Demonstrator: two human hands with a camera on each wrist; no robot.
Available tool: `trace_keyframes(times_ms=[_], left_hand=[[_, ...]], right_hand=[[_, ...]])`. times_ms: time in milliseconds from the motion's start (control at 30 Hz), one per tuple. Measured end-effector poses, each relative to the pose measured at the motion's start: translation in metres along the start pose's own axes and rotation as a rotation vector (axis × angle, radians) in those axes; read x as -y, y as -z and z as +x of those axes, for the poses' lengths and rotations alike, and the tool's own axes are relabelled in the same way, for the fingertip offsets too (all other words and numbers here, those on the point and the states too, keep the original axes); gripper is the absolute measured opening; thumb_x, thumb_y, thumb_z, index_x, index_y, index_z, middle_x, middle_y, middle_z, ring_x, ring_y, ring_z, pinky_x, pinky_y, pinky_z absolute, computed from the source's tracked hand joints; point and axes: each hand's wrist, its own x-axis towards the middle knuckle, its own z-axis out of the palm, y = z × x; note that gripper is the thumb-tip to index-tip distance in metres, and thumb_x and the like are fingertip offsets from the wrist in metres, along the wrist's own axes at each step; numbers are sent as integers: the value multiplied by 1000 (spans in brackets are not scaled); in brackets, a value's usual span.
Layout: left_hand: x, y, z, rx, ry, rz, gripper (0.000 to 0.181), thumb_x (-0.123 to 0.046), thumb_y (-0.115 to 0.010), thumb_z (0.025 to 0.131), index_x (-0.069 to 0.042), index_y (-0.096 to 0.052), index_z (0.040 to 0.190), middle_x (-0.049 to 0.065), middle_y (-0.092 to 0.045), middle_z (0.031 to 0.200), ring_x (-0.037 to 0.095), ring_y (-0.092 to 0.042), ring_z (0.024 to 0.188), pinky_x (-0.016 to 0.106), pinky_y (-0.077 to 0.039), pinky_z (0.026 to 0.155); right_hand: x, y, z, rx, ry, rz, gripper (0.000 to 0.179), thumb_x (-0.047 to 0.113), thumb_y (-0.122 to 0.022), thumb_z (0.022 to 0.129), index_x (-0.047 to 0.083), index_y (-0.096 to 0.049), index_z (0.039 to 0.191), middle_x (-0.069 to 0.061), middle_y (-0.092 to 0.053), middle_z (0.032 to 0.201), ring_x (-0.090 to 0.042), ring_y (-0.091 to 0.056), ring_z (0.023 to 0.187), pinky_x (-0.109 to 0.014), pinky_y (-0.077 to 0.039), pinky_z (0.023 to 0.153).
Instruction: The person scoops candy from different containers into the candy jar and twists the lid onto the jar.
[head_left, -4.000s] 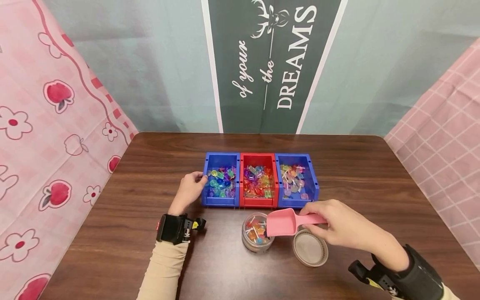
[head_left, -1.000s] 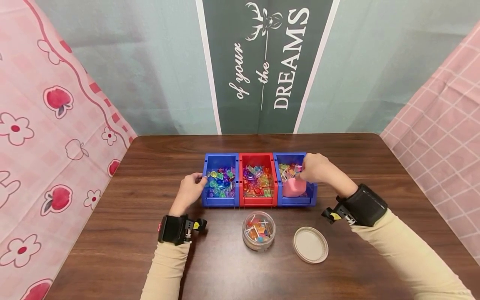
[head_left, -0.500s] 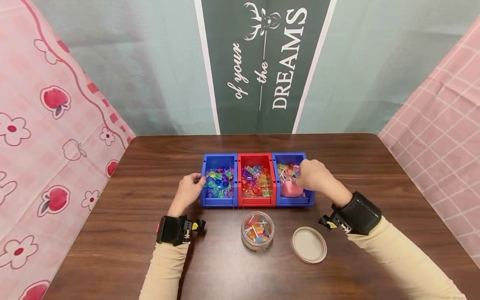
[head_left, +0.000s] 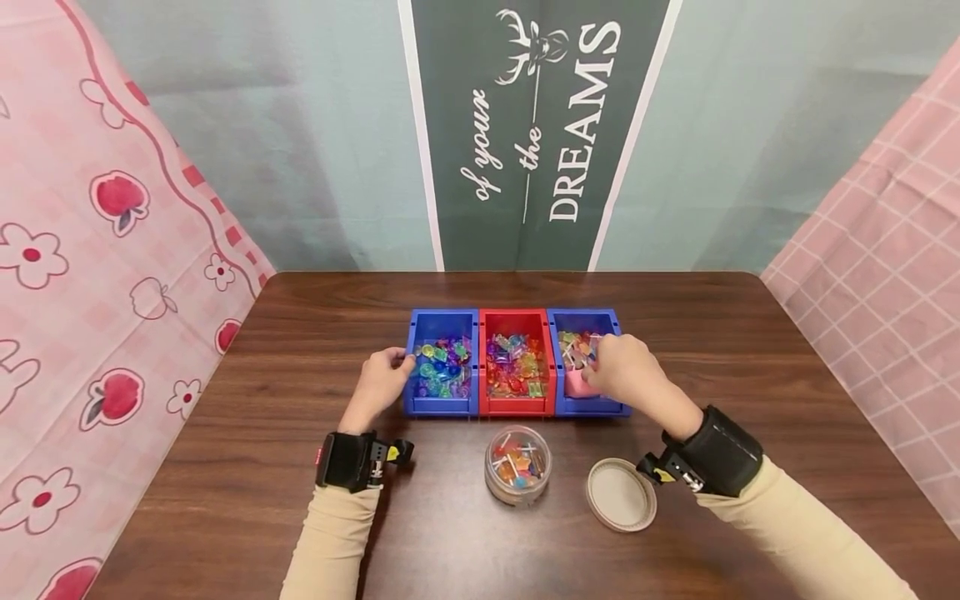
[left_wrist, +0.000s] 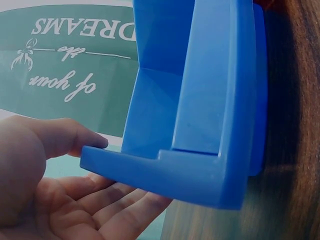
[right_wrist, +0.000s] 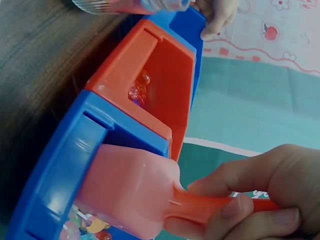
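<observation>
Three storage bins stand joined in a row. My left hand (head_left: 377,385) pinches the side wall of the left blue bin (head_left: 441,407), thumb on the rim and fingers below it in the left wrist view. That bin holds blue, green and purple candy-like beads; the red bin (head_left: 517,407) beside it holds red, purple and yellow ones. My right hand (head_left: 633,371) grips a pink scoop (right_wrist: 132,185) by its handle. The scoop's head is down inside the right blue bin (head_left: 588,408), among small lollipop-shaped pieces, and its front edge is hidden.
A clear jar (head_left: 517,497) with several lollipop-shaped pieces stands in front of the red bin. Right of it lies a round pale lid (head_left: 621,496), near my right wrist strap. Curtains surround the brown table (head_left: 337,308).
Four seconds ago the pink scoop was over the jar's edge; my right hand has carried it into the right blue bin. There it has shifted slightly. My left hand has stayed on its bin.
</observation>
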Motion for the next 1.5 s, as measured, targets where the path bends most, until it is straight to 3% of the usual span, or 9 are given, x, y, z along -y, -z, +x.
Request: trace_keyframes(times_ms=[300,467,967,1500], left_hand=[[-2,-1,0,-3,0,2,39,-21,-49,98,6,-57,126,25,-65,118,28,-61,101,44,-52,93],[-1,-1,-1,-4,0,2,40,-21,-49,98,6,-56,126,24,-65,118,28,-61,99,44,-52,93],[-2,0,-2,-5,0,-4,41,-21,-48,99,7,-55,128,25,-65,119,29,-62,103,45,-52,95],[-1,0,-1,-3,8,-17,40,-21,-48,99,7,-55,128,25,-64,120,28,-61,103,45,-52,95]], right_hand=[[-5,-13,-15,-139,30,31,45,19,-64,86,11,-39,50,3,-30,48,-14,-37,48,-23,-27,44],[-8,-19,-22,-177,48,28,39,21,-64,88,7,-45,57,0,-34,52,-18,-41,51,-25,-30,47],[-19,-32,-30,-207,8,114,21,15,-64,85,-1,-56,75,-6,-46,58,-20,-46,56,-26,-31,47],[-27,-38,-23,-260,30,133,21,13,-64,81,-1,-54,69,-6,-47,57,-22,-47,56,-27,-32,51]])
